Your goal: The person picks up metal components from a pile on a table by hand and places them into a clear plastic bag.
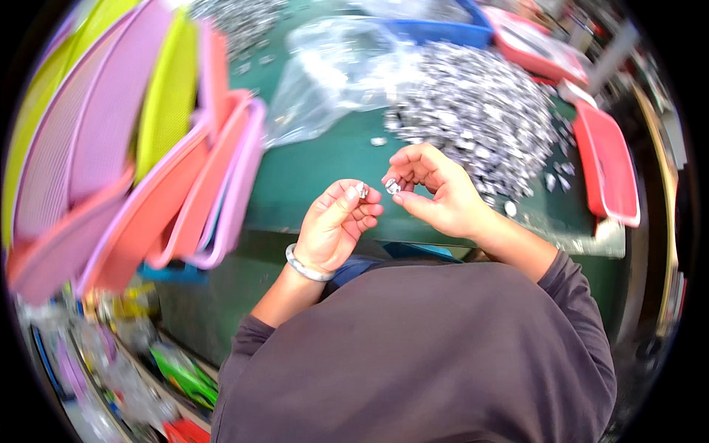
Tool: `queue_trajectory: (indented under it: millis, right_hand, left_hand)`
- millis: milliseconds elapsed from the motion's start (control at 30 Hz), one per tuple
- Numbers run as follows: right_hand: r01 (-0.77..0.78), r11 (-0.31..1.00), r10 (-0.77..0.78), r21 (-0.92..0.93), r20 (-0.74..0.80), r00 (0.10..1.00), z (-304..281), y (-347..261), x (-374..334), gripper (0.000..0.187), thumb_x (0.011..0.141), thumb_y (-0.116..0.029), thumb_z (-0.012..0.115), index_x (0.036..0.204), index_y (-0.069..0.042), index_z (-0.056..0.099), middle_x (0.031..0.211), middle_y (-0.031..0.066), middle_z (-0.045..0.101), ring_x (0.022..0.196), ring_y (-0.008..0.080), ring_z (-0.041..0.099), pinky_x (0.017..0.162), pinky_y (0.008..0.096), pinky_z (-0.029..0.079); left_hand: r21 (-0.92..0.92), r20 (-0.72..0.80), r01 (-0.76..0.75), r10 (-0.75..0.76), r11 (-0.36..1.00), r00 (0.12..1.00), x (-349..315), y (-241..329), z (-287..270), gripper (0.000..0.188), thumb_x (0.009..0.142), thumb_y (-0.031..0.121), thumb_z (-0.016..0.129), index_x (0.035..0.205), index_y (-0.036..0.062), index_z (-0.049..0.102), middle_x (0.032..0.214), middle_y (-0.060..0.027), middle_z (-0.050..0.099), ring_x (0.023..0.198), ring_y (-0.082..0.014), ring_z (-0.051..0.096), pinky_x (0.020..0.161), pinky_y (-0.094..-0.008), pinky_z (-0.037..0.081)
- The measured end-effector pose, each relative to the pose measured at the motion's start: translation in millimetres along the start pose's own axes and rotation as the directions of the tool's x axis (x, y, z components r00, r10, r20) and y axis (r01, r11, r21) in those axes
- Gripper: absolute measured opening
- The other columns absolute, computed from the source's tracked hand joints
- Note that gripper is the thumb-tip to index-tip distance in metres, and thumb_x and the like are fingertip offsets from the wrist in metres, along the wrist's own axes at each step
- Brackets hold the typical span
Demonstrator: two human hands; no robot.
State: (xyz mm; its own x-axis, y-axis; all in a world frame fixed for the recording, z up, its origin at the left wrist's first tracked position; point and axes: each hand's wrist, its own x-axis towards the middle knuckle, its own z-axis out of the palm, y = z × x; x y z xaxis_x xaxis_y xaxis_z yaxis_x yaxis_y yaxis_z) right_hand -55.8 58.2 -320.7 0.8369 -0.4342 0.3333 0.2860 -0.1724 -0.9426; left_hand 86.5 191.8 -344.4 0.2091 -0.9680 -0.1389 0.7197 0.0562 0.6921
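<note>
Head view: we are seeing the left hand pinching a small shiny metallic piece between thumb and forefinger, those two nearly meeting while the other fingers are curling loosely apart. The right hand is gripping a second silvery piece between thumb and index tip, its remaining fingers arching above. Both pieces are facing each other across a narrow gap, over the near side of the green tabletop; we are guessing that the fingertip pinch is suiting parts so tiny, and that the raised hands are bringing them into easy sight. A large heap of silvery pieces is lying just beyond the right hand, probably for short reaching. Beside it on the far left, a clear plastic bag is sprawling, and a blue tray is standing behind. A red tray is sitting at the right edge, perhaps as a ready container. On the left, lilac, coral and lime plastic baskets are nesting on their sides, presumably for saving room. As for brands or labels, we are finding no legible writing; blur is hiding any print on the green packet near left.
</note>
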Motion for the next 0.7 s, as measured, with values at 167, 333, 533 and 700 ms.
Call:
queue_trajectory:
  millis: [167, 333, 533, 700]
  right_hand:
    - [-0.041, 0.995, 0.009, 0.089, 0.337, 0.942, 91, 2, 41, 0.042, 0.077, 0.002, 0.057, 0.115, -0.001, 0.039, 0.088, 0.0057, 0.055, 0.081, 0.0107, 0.053, 0.069, 0.0237, 0.043]
    - [-0.183, 0.981, 0.111, 0.067, 0.581, 0.807, 182, 1, 49, 0.044, 0.077, 0.001, 0.057, 0.116, -0.001, 0.037, 0.086, 0.0055, 0.056, 0.078, 0.0098, 0.054, 0.067, 0.0231, 0.043]
    - [-0.348, 0.937, 0.275, -0.016, 0.647, 0.711, 246, 16, 53, 0.041, 0.080, -0.001, 0.057, 0.116, 0.003, 0.036, 0.084, 0.0082, 0.057, 0.076, 0.0094, 0.054, 0.067, 0.0220, 0.044]
    - [-0.345, 0.936, 0.303, -0.065, 0.643, 0.703, 267, 26, 51, 0.042, 0.081, -0.002, 0.056, 0.117, 0.004, 0.036, 0.085, 0.0098, 0.058, 0.078, 0.0111, 0.056, 0.069, 0.0225, 0.045]
  left_hand:
    - [-0.095, -0.232, -0.232, 0.205, 0.968, 0.951, -94, 19, -40, 0.019, 0.090, 0.023, 0.047, 0.095, 0.0069, 0.054, 0.091, -0.0061, 0.059, 0.080, -0.0166, 0.057, 0.070, -0.0274, 0.046]
    - [-0.220, -0.392, -0.412, 0.306, 0.884, 0.867, -167, 26, -69, 0.028, 0.092, 0.032, 0.041, 0.090, 0.0073, 0.055, 0.082, -0.0038, 0.059, 0.074, -0.0157, 0.057, 0.064, -0.0271, 0.045]
    - [-0.294, -0.502, -0.519, 0.332, 0.802, 0.799, -206, 23, -106, 0.032, 0.092, 0.036, 0.041, 0.085, 0.0082, 0.055, 0.079, -0.0027, 0.059, 0.069, -0.0139, 0.056, 0.061, -0.0251, 0.044]
    - [-0.315, -0.564, -0.525, 0.289, 0.791, 0.774, -217, 19, -123, 0.032, 0.091, 0.036, 0.041, 0.083, 0.0082, 0.055, 0.076, -0.0022, 0.059, 0.067, -0.0131, 0.056, 0.060, -0.0248, 0.044]
